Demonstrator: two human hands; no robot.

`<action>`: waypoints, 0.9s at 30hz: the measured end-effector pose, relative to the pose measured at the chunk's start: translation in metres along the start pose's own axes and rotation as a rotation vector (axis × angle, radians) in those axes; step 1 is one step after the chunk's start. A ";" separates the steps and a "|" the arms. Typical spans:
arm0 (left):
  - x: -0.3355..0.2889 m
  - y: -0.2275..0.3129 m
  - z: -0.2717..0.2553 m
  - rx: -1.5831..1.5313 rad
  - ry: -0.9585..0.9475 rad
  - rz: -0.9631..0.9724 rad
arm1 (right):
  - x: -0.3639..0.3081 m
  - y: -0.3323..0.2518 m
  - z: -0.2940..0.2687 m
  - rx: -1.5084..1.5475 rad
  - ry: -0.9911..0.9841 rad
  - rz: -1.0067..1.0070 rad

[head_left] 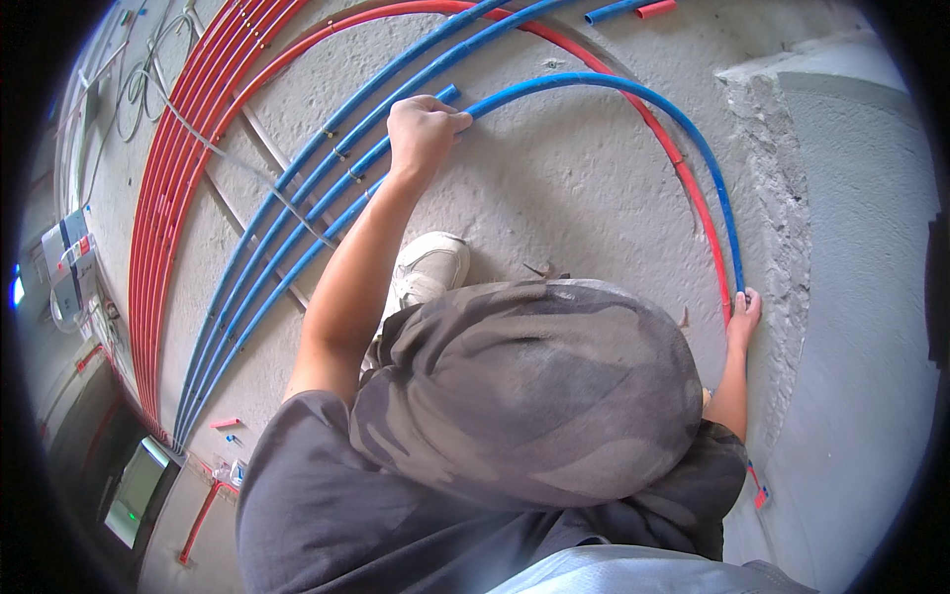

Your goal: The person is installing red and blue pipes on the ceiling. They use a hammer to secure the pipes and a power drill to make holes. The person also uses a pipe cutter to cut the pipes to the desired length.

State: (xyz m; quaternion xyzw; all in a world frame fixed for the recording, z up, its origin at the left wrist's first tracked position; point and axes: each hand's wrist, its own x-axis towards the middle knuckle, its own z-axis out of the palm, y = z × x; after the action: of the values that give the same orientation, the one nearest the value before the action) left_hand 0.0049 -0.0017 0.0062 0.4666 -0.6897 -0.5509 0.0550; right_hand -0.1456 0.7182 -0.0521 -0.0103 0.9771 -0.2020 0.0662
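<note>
- Your left hand (424, 131) is closed, fingers pinching the long, flexible blue plastic pipe (574, 79) beside neighbouring blue pipes (449, 95).
- Your right hand (746, 309) grips its far stretch, next to a curved red plastic pipe (676, 156).
- The held pipe arches over the rough grey concrete floor (574, 208).
- Done: neighbouring pipes sit in small clips (341, 153).
- Apparently remaining: the arch, where you see no clear clip.

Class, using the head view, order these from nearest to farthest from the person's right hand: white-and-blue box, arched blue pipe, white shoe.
From the right hand:
1. Arched blue pipe: its lower right end meets the fingers.
2. White shoe: to the left, on the floor near the middle.
3. White-and-blue box: at the far left.
</note>
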 end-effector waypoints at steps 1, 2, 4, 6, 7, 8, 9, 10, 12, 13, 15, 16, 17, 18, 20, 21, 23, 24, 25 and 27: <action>0.000 0.000 0.000 0.018 0.012 0.001 | 0.000 -0.001 0.000 -0.048 0.013 0.023; 0.000 0.000 0.001 0.035 0.023 0.002 | 0.000 -0.001 0.001 -0.024 0.010 -0.009; 0.001 0.000 0.002 0.072 0.027 0.010 | -0.001 -0.003 0.001 -0.009 0.010 0.045; 0.000 0.001 0.002 0.044 0.017 -0.013 | -0.003 -0.003 0.001 -0.017 0.011 -0.001; 0.001 0.002 0.002 0.036 0.014 -0.009 | -0.004 -0.004 0.001 -0.025 0.023 0.003; 0.000 0.002 0.002 0.077 0.024 0.008 | -0.005 -0.005 0.001 -0.021 0.015 -0.027; 0.001 0.001 0.001 0.093 0.025 0.018 | -0.005 -0.006 0.002 -0.025 0.019 -0.041; 0.002 0.000 0.002 0.118 0.023 0.026 | -0.006 -0.008 0.002 -0.048 0.028 -0.009; 0.004 -0.003 0.003 0.134 0.024 0.034 | -0.007 -0.012 0.003 -0.074 0.081 -0.082; 0.004 -0.005 0.003 0.136 0.015 0.050 | -0.008 -0.016 0.003 -0.107 0.094 -0.028; 0.004 -0.008 0.002 0.155 0.036 0.063 | -0.010 -0.025 0.001 -0.058 0.057 -0.097; 0.005 -0.010 0.001 0.185 0.050 0.111 | -0.013 -0.031 -0.001 -0.038 0.047 -0.106; 0.008 -0.010 0.000 0.353 0.068 0.059 | -0.013 -0.037 0.001 0.069 0.059 -0.094; 0.007 -0.012 0.001 0.294 0.052 0.057 | -0.016 -0.042 -0.001 0.075 0.049 -0.070; 0.007 -0.011 0.003 0.088 -0.008 0.066 | -0.018 -0.049 0.002 0.008 0.121 0.007; 0.004 -0.010 0.003 0.129 0.022 0.115 | -0.017 -0.052 0.004 0.061 0.118 0.053; 0.001 -0.006 0.006 0.049 0.020 0.126 | -0.019 -0.055 0.005 -0.045 0.195 0.061; -0.002 -0.004 0.006 0.076 0.033 0.134 | -0.021 -0.055 0.004 -0.065 0.233 0.074; -0.003 -0.002 0.006 0.159 0.073 0.141 | -0.022 -0.056 0.004 -0.041 0.251 0.105; -0.007 -0.001 0.008 0.162 0.098 0.166 | -0.023 -0.055 -0.001 -0.042 0.227 0.117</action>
State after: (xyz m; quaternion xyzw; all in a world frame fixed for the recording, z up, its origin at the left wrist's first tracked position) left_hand 0.0049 0.0086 0.0052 0.4372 -0.7647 -0.4634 0.0962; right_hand -0.1233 0.6693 -0.0265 0.0683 0.9812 -0.1774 -0.0333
